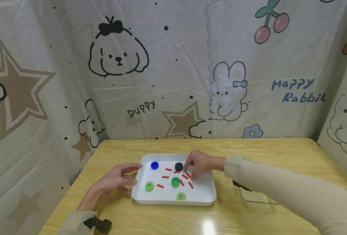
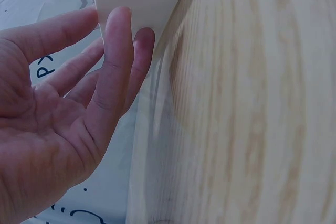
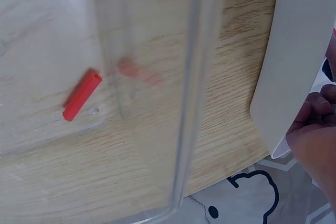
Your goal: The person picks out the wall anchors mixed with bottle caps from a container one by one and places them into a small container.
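A white tray (image 1: 158,202) lies on the table with several short red tubes (image 1: 165,177) scattered in it. Among them are a blue cap (image 1: 154,165), a black cap (image 1: 178,166), a green cap (image 1: 175,182) and two light-green caps (image 1: 149,186). My right hand (image 1: 201,163) reaches over the tray's right side, index finger and thumb apart around a red tube (image 1: 188,175); the right wrist view hides its fingertips. Loosely spread, the fingers of my left hand (image 1: 114,179) rest against the tray's left edge.
Right of the tray stands a clear plastic box (image 3: 186,98), partly beneath my right forearm, with one red tube (image 3: 82,95) inside. A patterned cloth (image 1: 176,65) hangs behind the wooden table (image 1: 120,218) and along its sides.
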A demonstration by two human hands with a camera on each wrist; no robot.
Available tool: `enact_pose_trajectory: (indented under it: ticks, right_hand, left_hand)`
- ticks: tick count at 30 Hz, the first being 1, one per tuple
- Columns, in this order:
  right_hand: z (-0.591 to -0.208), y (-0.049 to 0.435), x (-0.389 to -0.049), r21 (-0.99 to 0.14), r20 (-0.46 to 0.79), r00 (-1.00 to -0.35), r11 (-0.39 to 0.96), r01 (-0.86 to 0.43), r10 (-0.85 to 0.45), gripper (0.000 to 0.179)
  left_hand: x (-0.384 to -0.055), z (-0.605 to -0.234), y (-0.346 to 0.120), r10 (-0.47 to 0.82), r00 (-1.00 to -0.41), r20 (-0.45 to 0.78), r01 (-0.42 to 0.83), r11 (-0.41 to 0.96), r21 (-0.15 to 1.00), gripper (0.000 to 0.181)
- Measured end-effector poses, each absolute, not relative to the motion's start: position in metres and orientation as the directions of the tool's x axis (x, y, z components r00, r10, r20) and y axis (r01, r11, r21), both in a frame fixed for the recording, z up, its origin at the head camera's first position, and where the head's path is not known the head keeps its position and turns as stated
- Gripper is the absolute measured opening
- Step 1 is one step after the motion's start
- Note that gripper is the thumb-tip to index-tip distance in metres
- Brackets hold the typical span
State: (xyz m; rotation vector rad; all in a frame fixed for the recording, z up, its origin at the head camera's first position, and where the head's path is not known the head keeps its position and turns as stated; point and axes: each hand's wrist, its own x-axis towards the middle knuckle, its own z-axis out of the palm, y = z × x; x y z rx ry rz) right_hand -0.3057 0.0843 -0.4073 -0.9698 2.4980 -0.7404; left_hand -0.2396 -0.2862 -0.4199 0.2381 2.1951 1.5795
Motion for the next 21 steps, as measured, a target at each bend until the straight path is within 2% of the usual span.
enact_pose_trajectory:
  ticks: [21]
  right_hand:
    - [-0.4101, 0.0850, -0.3102, -0.588, -0.175, -0.702, 0.645, -0.488, -0.691, 0.026]
  left_hand:
    - [-0.2394, -0.4182, -0.2852, 0.372, -0.896, -0.242, -0.103, 0.355, 0.929, 0.066]
